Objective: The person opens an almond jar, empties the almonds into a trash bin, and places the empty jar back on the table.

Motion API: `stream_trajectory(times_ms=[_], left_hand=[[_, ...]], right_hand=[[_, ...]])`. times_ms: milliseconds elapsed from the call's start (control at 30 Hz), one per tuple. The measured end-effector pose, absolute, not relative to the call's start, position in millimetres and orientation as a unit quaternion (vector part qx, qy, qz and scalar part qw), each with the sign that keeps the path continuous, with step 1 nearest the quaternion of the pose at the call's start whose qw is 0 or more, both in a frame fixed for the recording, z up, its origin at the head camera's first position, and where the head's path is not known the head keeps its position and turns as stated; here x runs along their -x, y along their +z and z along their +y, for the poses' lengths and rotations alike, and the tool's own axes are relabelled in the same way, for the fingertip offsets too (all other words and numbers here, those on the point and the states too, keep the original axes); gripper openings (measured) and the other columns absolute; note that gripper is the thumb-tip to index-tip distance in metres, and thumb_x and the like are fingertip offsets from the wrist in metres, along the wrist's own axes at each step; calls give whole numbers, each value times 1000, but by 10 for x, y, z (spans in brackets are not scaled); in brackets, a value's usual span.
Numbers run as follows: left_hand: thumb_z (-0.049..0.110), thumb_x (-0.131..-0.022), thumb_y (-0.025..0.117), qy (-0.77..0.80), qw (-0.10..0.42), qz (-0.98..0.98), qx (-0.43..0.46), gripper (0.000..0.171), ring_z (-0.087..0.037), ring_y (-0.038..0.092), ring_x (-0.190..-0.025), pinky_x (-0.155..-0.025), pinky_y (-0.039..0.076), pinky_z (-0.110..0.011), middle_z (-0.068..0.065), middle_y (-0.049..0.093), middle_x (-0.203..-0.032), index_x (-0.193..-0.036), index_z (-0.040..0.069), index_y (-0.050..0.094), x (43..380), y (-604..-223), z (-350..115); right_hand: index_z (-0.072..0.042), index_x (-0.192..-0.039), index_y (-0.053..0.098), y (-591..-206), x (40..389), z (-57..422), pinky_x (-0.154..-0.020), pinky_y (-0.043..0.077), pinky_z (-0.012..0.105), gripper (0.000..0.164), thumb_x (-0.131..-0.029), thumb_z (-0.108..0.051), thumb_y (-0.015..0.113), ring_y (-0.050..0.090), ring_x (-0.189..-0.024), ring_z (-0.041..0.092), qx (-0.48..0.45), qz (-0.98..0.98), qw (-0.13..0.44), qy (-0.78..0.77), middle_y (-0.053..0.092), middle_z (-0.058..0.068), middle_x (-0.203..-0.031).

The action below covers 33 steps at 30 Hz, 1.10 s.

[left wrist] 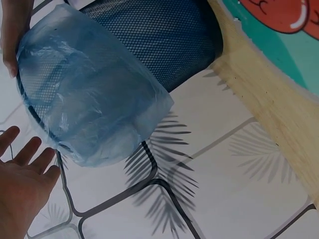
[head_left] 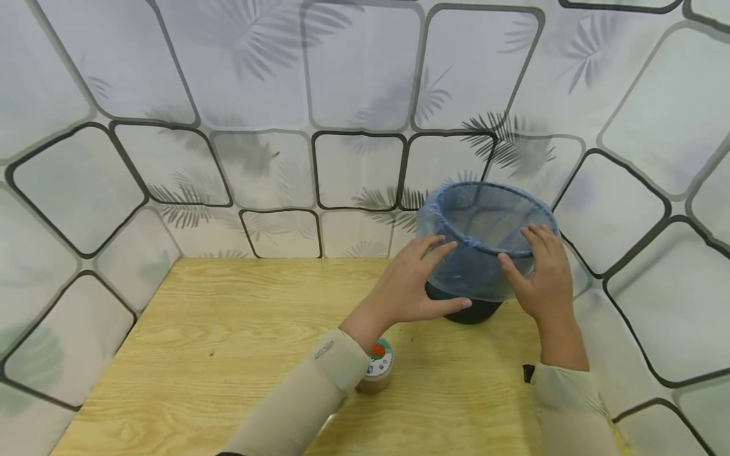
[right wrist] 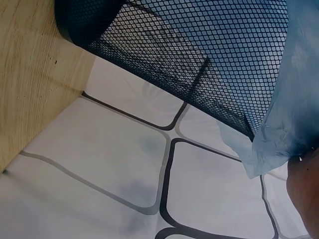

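Observation:
A black mesh wastebasket [right wrist: 199,55] stands on the table at the back right. A translucent blue trash bag [head_left: 470,275] lines it and is folded outward over its rim, hanging down outside. My right hand [head_left: 542,275] holds the right front of the bag-covered rim, fingers over the edge and thumb on the outer side. My left hand [head_left: 407,282] is spread beside the left front of the bag, its thumb pointing to the right; in the left wrist view its fingertips are close to the rim, and I cannot tell if they touch.
A round container [head_left: 376,370] with a red and green picture on top stands partly behind the left sleeve. Near the right sleeve lies a small black object [head_left: 528,373]. Patterned walls [head_left: 274,171] enclose the wooden table [head_left: 228,342].

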<state>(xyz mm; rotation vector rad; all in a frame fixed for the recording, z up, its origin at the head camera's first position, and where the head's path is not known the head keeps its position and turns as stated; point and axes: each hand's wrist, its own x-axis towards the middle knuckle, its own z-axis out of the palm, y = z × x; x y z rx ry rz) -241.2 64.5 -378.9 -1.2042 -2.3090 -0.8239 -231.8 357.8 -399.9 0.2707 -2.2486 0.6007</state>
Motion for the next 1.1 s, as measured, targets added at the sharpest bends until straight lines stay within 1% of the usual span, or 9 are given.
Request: stream_trajectory(times_ms=[100,300,467,633,733,933,1100], left_hand=[[62,-86,82,-297,207,-824,436,96,-30,48,-150,-128,37,-50,-14,48,-162,-160,12,48,2447,-3780,666],[59,-87,83,-307,214,-815,442,95,-33,49,-150,-124,42,-49,-17,45,-163,-160,9,47,2553,-3726,679],[58,-89,81,-291,231,-819,438,93,-32,49,-150,-124,43,-48,-17,46,-162,-160,9,47,2637,-3673,688],[52,-99,72,-301,219,-816,442,79,-30,42,-155,-128,37,-45,-15,46,-164,-161,10,46,2684,-3629,742],[47,-103,69,-317,209,-810,447,73,-31,37,-158,-131,33,-44,-15,46,-164,-161,10,46,2702,-3594,785],[48,-104,66,-302,220,-814,445,70,-30,36,-160,-133,27,-41,-14,49,-162,-159,9,49,2767,-3522,895],[50,-103,68,-285,212,-823,444,71,-29,38,-158,-134,26,-42,-12,50,-162,-159,10,49,2829,-3527,957]], right_hand=[[7,-148,56,-4017,2328,3588,-133,21,57,78,-102,-56,60,39,-152,49,-107,-883,391,236,53,30,-152],[6,-149,55,-4037,2329,3595,-133,21,59,79,-103,-58,58,39,-151,50,-111,-882,395,233,54,31,-152],[7,-149,55,-4036,2321,3580,-133,21,59,77,-103,-55,59,39,-151,50,-112,-883,392,234,54,31,-152],[9,-145,58,-4028,2318,3583,-132,21,60,78,-104,-57,58,40,-150,51,-116,-881,397,232,55,33,-149],[10,-143,59,-4022,2313,3582,-132,22,61,79,-104,-59,57,41,-149,53,-122,-879,401,229,56,34,-147],[10,-138,63,-4007,2313,3592,-131,23,62,78,-104,-59,57,41,-149,53,-129,-875,405,233,59,35,-143],[9,-137,64,-4029,2306,3589,-132,22,61,76,-104,-59,58,39,-151,52,-123,-878,397,238,58,35,-144]])
